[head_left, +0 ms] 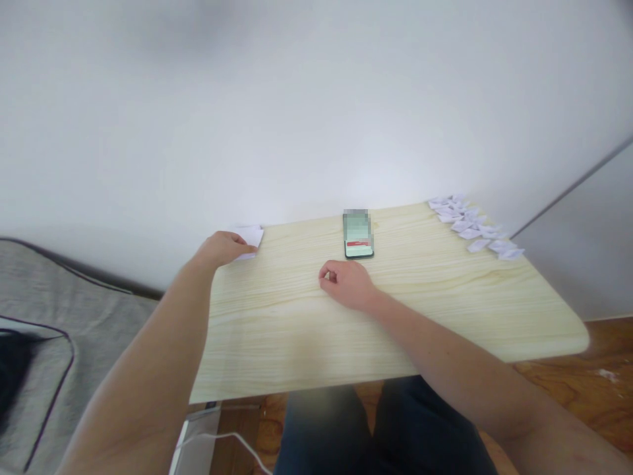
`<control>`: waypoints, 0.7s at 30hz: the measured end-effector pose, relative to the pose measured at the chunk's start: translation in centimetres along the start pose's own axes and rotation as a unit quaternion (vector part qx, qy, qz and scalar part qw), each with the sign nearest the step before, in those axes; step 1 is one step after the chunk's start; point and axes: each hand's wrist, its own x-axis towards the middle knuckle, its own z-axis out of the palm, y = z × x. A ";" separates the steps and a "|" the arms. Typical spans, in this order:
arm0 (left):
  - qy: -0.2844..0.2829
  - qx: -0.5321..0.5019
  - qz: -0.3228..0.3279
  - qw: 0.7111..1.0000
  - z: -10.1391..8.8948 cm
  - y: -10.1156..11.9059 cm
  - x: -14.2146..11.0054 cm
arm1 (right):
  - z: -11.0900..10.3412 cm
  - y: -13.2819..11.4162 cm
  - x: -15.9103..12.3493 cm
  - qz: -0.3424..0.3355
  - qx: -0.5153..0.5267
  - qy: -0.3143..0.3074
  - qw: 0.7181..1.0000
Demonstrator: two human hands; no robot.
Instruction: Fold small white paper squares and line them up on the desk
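At the table's far left corner my left hand [228, 249] has thumb and fingers closed on the edge of a white sheet of paper [254, 235]. Other white sheets seem to lie under it, partly covered by the hand. My right hand [347, 284] rests near the middle of the table with its fingers curled in and the thumb meeting the index finger. Nothing shows in it. Just beyond it lies a phone [359, 234] with its screen lit. Several small folded white paper pieces [469, 229] lie in rows at the far right.
The pale wood-grain table [277, 356] stands against a white wall [306, 119]. Grey fabric [113, 336] is at the left. Below the front edge are my legs [326, 429], a white cable [237, 435] and a brown wooden floor [603, 356].
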 end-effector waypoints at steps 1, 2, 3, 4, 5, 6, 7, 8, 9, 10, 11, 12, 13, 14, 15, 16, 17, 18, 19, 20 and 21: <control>0.002 0.002 0.001 1.000 0.1 0.0 0.0 | 0.0 0.0 0.0 -0.001 0.002 0.002 1.000; 0.003 0.004 0.000 1.000 0.1 0.0 0.0 | 0.0 0.0 0.0 -0.002 0.003 0.004 1.000; 0.005 0.007 -0.001 1.000 0.1 0.0 0.0 | 0.0 0.0 0.0 -0.003 0.005 0.006 1.000; 0.006 0.009 -0.001 1.000 0.1 0.0 -0.1 | 0.0 0.0 0.0 -0.003 0.005 0.007 1.000; 0.006 0.009 0.000 1.000 0.1 0.0 -0.1 | 0.0 0.0 0.0 -0.003 0.005 0.007 1.000; 0.005 0.008 0.003 1.000 0.0 0.0 -0.2 | 0.0 0.0 0.0 -0.002 0.004 0.006 1.000; 0.003 0.005 0.007 1.000 -0.1 -0.1 -0.3 | 0.0 0.0 0.0 -0.002 0.004 0.004 1.000; 0.002 0.003 0.010 1.000 -0.2 -0.1 -0.4 | 0.0 0.0 0.0 -0.001 0.005 0.002 1.000; 0.001 0.002 0.014 1.000 -0.3 -0.2 -0.5 | 0.0 0.0 0.0 0.000 0.006 0.000 1.000; 0.002 0.001 0.019 1.000 -0.4 -0.3 -0.7 | 0.0 0.0 0.0 0.002 0.007 -0.001 1.000; 0.003 0.001 0.022 1.000 -0.4 -0.4 -0.8 | 0.0 0.0 0.0 0.002 0.009 -0.001 1.000; 0.005 0.003 0.025 1.000 -0.4 -0.4 -0.9 | 0.0 0.0 0.0 0.003 0.011 -0.001 1.000; 0.009 0.005 0.024 1.000 -0.4 -0.5 -1.0 | 0.0 0.0 0.0 0.003 0.013 0.001 1.000; 0.015 0.008 0.018 1.000 -0.3 -0.5 -1.1 | 0.0 0.0 0.0 0.003 0.015 0.003 1.000; 0.023 0.012 0.008 1.000 -0.1 -0.4 -1.1 | 0.0 0.0 0.0 0.003 0.017 0.003 1.000; 0.033 0.015 -0.004 0.999 0.1 -0.4 -1.2 | 0.0 0.0 0.0 0.003 0.018 0.004 1.000; 0.043 0.017 -0.013 0.999 0.3 -0.3 -1.2 | 0.0 0.0 0.0 0.003 0.019 0.005 1.000; 0.051 0.018 -0.018 0.998 0.6 -0.2 -1.3 | 0.0 0.0 0.0 0.002 0.019 0.005 1.000; 0.058 0.017 -0.019 0.998 0.8 -0.1 -1.4 | 0.0 0.0 0.1 0.001 0.019 0.006 1.000; 0.063 0.014 -0.015 0.998 1.0 -0.1 -1.6 | 0.0 0.0 0.1 0.000 0.018 0.007 1.000; 0.064 0.011 -0.011 0.998 1.1 0.0 -1.9 | 0.0 0.0 0.1 -0.001 0.017 0.008 1.000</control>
